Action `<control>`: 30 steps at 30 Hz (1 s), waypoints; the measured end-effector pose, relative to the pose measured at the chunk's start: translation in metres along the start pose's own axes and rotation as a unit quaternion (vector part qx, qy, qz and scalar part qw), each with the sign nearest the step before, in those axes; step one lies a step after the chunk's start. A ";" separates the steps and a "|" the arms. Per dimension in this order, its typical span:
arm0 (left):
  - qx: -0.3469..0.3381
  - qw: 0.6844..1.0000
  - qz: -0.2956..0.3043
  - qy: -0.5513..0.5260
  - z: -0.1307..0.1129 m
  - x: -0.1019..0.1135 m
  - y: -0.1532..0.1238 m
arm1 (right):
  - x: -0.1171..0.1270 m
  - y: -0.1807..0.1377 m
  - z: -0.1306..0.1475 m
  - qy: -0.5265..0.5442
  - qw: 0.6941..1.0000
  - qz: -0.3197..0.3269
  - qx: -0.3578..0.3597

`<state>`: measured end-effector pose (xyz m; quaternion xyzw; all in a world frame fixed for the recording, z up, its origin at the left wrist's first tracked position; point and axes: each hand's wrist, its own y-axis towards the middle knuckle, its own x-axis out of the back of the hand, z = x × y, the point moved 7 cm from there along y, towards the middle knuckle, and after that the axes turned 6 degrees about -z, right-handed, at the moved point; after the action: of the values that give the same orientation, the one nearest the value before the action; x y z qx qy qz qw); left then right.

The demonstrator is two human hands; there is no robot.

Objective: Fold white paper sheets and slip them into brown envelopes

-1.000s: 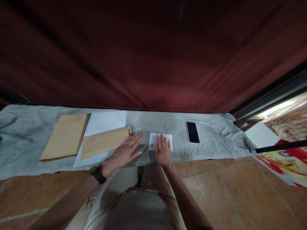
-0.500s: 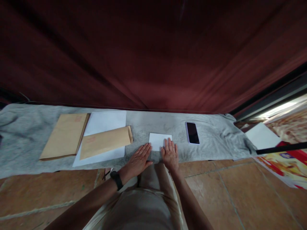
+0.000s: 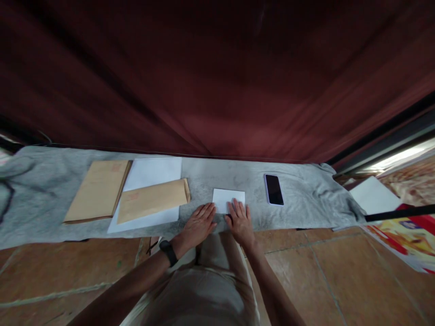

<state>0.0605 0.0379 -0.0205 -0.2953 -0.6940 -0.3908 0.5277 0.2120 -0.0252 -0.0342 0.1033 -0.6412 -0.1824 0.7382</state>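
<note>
Flat, fingers extended, left hand (image 3: 198, 225) and right hand (image 3: 240, 222) are touching smooth rectangular white paper (image 3: 223, 198) at eight and four o'clock.

Cloth (image 3: 312, 203) runs left to right; curtain (image 3: 217, 99) behind, floor (image 3: 295, 280) below its front edge. On cloth, left: envelope stack (image 3: 97, 192). Right beside stack: large sheet (image 3: 154, 170). Single envelope (image 3: 154, 199) lies across sheet, right end past sheet's right edge. Middle: paper piece (image 3: 222, 196), flat on cloth, right of single envelope. Left hand (image 3: 200, 222) at its near-left corner; right hand (image 3: 240, 222) on its near-right part. Phone (image 3: 274, 189) on cloth, right of paper piece, apart. Beyond cloth's right end: loose sheet (image 3: 374, 197), printed packaging (image 3: 413, 242) nearer the person, bar (image 3: 399, 214) between.
</note>
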 end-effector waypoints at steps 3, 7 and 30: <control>-0.010 1.000 0.000 0.005 0.001 -0.001 0.009 | 0.000 0.002 0.002 0.009 1.000 0.023 0.012; -0.042 0.999 0.020 0.021 -0.003 -0.005 0.022 | 0.003 0.010 -0.003 0.024 0.998 0.047 0.024; 0.007 0.998 0.065 -0.005 0.000 -0.003 0.031 | -0.003 0.040 -0.073 0.246 0.920 0.004 -0.305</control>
<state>0.0869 0.0545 -0.0166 -0.3380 -0.6786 -0.3497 0.5504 0.2893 0.0064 -0.0333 -0.0880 -0.3526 -0.3350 0.8693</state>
